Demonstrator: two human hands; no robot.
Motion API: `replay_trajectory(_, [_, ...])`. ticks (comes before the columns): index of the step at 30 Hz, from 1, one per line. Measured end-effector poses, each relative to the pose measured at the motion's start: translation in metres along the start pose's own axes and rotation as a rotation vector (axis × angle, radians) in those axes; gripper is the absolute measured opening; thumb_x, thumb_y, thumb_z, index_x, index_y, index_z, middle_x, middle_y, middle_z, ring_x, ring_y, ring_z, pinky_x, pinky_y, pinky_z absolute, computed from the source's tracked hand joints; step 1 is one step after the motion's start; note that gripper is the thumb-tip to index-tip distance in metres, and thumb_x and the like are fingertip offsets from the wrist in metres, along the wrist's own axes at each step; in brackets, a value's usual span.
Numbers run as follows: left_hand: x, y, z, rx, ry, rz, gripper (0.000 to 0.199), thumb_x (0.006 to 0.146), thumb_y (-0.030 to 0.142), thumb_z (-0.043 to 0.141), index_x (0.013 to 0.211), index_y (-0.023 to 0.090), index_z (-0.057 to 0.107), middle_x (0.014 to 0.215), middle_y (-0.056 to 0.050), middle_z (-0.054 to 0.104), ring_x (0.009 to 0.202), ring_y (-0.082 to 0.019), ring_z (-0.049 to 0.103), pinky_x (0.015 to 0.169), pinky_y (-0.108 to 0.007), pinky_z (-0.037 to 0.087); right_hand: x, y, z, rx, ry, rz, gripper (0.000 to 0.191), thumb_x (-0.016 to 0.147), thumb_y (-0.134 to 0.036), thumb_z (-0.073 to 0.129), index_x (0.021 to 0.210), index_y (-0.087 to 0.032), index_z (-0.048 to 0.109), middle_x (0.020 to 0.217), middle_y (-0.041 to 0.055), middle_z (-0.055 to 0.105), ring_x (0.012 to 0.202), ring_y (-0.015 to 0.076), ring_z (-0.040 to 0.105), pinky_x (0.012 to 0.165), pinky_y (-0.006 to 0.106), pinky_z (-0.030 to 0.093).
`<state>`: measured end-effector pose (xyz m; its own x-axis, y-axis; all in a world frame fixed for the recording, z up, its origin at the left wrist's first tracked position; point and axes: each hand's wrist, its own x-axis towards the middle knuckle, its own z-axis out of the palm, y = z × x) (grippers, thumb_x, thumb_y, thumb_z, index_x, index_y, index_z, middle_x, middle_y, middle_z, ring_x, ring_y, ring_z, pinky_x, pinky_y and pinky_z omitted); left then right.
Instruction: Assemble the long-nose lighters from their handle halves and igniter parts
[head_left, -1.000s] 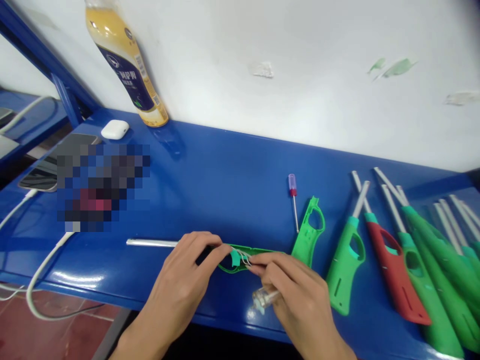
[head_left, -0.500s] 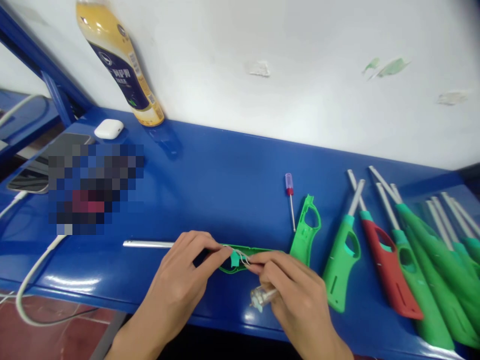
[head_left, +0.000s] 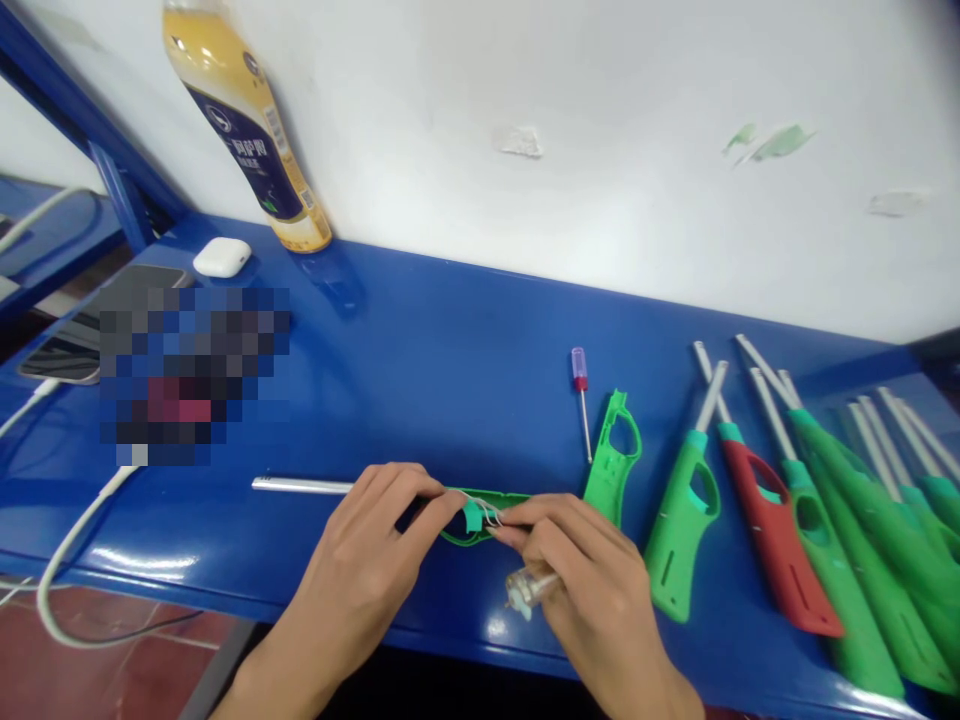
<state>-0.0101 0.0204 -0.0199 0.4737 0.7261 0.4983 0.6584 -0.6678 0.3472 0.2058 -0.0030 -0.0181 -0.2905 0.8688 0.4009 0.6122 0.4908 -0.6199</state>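
A long-necked gas lighter lies opened at the front of the table, its metal tube (head_left: pixel 304 486) pointing left and its green half shell (head_left: pixel 508 495) partly under both hands. My left hand (head_left: pixel 375 550) is closed on the lighter where tube and shell meet. Beside its thumb sits the teal trigger (head_left: pixel 473 517). Thin pale wires (head_left: pixel 491 512) curve over the shell to the fingertips of my right hand (head_left: pixel 592 580), which pinch them. That same hand holds a clear fuel tank (head_left: pixel 531 590) under its fingers, tilted and sticking out leftward.
The matching green half shell (head_left: pixel 609 470) and a purple-handled screwdriver (head_left: pixel 580 385) lie beyond my right hand. Several lighters, mostly green and one red lighter (head_left: pixel 784 540), fill the right side. A drink bottle (head_left: pixel 255 140), a white case (head_left: pixel 222 258) and a phone (head_left: pixel 60 350) stand left.
The view has shifted very slightly. Both hands keep the same grip, and the wires and tank look nearly unchanged.
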Motion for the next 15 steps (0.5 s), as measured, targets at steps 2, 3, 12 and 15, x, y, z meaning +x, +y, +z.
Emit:
replay_trajectory(2, [0.0004, -0.0008, 0.002, 0.001, -0.008, -0.01, 0.031, 0.096, -0.008, 0.047, 0.112, 0.012, 0.064, 0.101, -0.007, 0.06, 0.096, -0.019, 0.055, 0.083, -0.036, 0.044, 0.0001, -0.0008, -0.0008, 0.009, 0.006, 0.006, 0.03, 0.098, -0.004, 0.056, 0.076, -0.02, 0.043, 0.091, 0.0, 0.07, 0.085, 0.0128, 0.065, 0.074, 0.027, 0.053])
replay_trajectory(3, [0.0004, -0.0012, 0.0029, 0.001, -0.014, -0.016, 0.032, 0.096, -0.009, 0.046, 0.112, 0.012, 0.064, 0.102, -0.007, 0.06, 0.095, -0.019, 0.055, 0.083, -0.036, 0.044, 0.0003, -0.0011, -0.0011, 0.011, 0.009, 0.005, 0.03, 0.098, -0.004, 0.056, 0.076, -0.021, 0.043, 0.091, 0.0, 0.07, 0.085, 0.0125, 0.066, 0.073, 0.027, 0.054])
replay_trajectory(12, [-0.0017, -0.0001, 0.0037, 0.001, -0.036, -0.049, 0.028, 0.098, -0.005, 0.045, 0.11, 0.014, 0.062, 0.097, -0.006, 0.058, 0.09, -0.019, 0.054, 0.078, -0.035, 0.044, 0.0004, -0.0018, -0.0021, -0.008, -0.008, -0.023, 0.027, 0.099, -0.007, 0.056, 0.078, -0.02, 0.045, 0.096, 0.0016, 0.07, 0.081, 0.0107, 0.067, 0.073, 0.025, 0.056])
replay_trajectory(15, [-0.0012, 0.0005, 0.0034, 0.0, -0.039, -0.063, 0.028, 0.097, -0.005, 0.045, 0.109, 0.015, 0.061, 0.096, -0.005, 0.057, 0.088, -0.018, 0.053, 0.076, -0.034, 0.044, -0.0009, -0.0019, -0.0013, -0.009, -0.01, -0.022, 0.027, 0.1, -0.006, 0.054, 0.079, -0.02, 0.046, 0.096, 0.0019, 0.07, 0.084, 0.0115, 0.067, 0.075, 0.025, 0.057])
